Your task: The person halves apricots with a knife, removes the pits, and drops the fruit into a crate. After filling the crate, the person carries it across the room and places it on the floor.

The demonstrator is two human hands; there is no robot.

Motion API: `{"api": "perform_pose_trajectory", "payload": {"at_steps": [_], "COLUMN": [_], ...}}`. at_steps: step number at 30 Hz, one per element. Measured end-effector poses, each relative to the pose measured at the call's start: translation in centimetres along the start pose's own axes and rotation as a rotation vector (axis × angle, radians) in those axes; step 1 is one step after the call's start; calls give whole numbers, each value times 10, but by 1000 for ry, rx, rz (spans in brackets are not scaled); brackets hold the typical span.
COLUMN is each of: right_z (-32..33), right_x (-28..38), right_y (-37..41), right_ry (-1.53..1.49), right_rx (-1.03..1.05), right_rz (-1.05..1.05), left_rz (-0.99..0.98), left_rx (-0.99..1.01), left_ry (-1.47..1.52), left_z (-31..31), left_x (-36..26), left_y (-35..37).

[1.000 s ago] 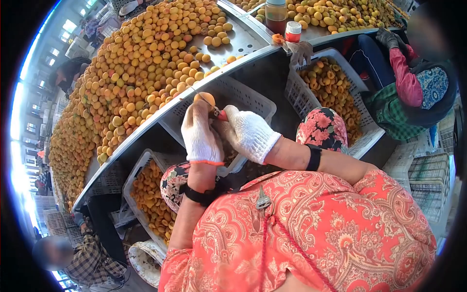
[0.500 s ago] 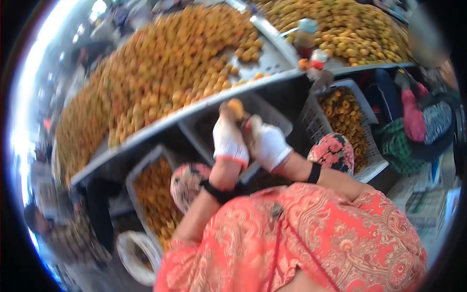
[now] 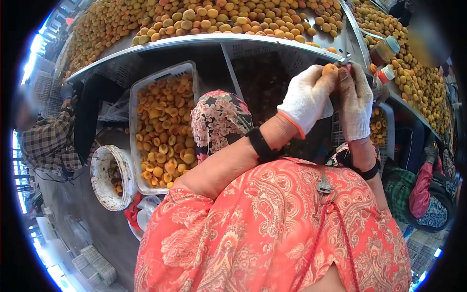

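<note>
White gloves with brown-stained fingertips cover both hands, which meet at the table's near edge. My left hand (image 3: 309, 91) pinches an orange apricot (image 3: 330, 69) between thumb and fingers. Right beside it, my right hand (image 3: 355, 100) is closed around a small metal tool (image 3: 345, 59) with a bit of red at its grip; the tool's exact shape is unclear. Whole apricots (image 3: 233, 20) lie heaped on the metal-edged table (image 3: 194, 39) beyond the hands. A white crate (image 3: 134, 112) of halved apricots (image 3: 165, 121) stands left of my knee.
A stained white bucket (image 3: 99, 177) stands at the left, near a co-worker in a checked shirt (image 3: 48, 141). Jars (image 3: 384, 48) stand right of the hands. Another crate (image 3: 389, 129) holds apricot pieces. At the right is a co-worker with a pink sleeve (image 3: 421, 194).
The view has turned and sharpened. Both hands now appear farther right and higher, still together with the apricot between them. The left crate and bucket show more fully.
</note>
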State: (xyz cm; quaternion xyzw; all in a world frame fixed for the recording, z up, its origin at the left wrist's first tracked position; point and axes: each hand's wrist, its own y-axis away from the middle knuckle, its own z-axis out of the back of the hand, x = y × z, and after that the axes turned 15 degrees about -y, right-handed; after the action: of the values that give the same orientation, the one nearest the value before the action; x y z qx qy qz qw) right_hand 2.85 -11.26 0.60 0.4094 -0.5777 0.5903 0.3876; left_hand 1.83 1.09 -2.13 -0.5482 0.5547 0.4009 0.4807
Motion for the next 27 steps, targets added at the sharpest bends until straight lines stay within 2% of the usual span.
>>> {"api": "perform_pose_trajectory", "payload": {"at_steps": [3, 5, 6, 8, 9, 10, 12, 13, 14, 15, 16, 18, 20, 22, 24, 26, 27], "right_z": [-10, -27, -33, -30, -31, -32, -38, -38, -35, -29, -26, -21, -23, -9, -16, -24, -34], "right_x": [3, 13, 17, 6, 5, 3, -2, -6, -11, -16, -11, -13, -18, -28, -28, -13, -4], "right_y": [-2, -6, -8, -10, -11, -11, -12, -12, -12, -14, -14, -16, -15, -19, -21, -19, -18], "right_ry": [-124, -244, -360, -292, -245, -198, -170, -119, -70, 139, 159, 4, -186, -135, -264, -207, -233], "right_rx": [-12, -79, -154, -122, -97, -76, -93, -81, -75, -75, -55, -58, -96, -54, -100, -106, -146], "right_rz": [-113, -170, -228, -181, -215, -252, -143, -141, -131, -134, -171, -252, -133, -188, -187, -225, -238], "left_rz": [-107, -357, -354, -197, -69, -66, -22, -22, -40, -29, -27, -69, -112, -228, -184, -240, -199], "left_rx": [-5, -87, -87, -1, -2, 8, -65, -118, -94, -93, -95, -138, -232, -239, -243, -291, -297], "left_ry": [-77, -296, -293, -163, 54, 55, 335, 341, 224, 214, 194, -104, -471, -809, -700, -633, -561], "left_z": [7, 9, 9, 8, 4, 2, -3, -6, 0, -1, -1, 1, 0, 13, 10, 10, 10], "left_x": [3, -5, -4, -1, 0, 2, 9, 18, 23, 17, 10, 7, -4, 3, 2, 4, 1], "left_y": [-2, 3, 5, 10, 11, 10, 6, 3, 4, 5, 7, 3, 3, -2, 2, 5, 6]}}
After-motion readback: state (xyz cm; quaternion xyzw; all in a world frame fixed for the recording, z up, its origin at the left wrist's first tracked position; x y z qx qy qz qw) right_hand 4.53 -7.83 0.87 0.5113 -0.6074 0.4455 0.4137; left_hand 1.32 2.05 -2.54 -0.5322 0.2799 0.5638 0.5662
